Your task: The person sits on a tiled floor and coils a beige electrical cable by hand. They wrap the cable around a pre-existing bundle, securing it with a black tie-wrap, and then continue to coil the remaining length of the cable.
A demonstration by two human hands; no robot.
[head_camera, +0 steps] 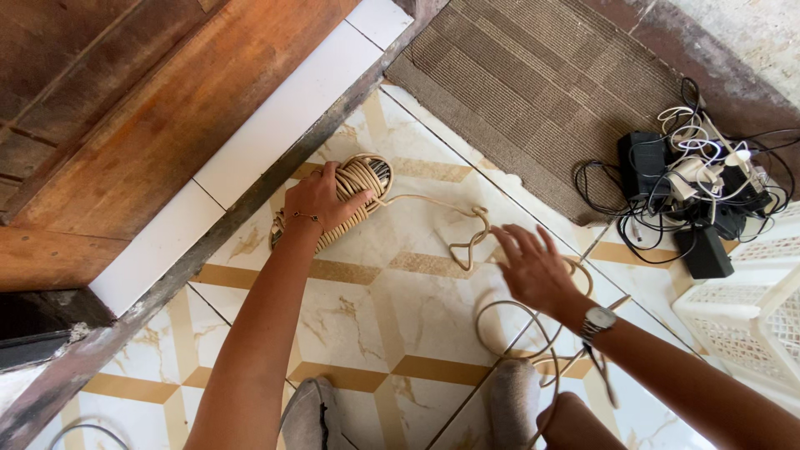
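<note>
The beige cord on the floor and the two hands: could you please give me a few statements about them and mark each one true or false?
1. The left hand grips the wound bundle of beige cord. True.
2. The right hand is closed tight around the loose cord. False: its fingers are spread open above the loose loops.
3. A wristwatch sits on the right wrist. True.
4. The pile of black adapters and white cables lies beside the left hand. False: it lies far off to the right, by the brown mat.
5. A white plastic basket stands at the right edge. True.
</note>
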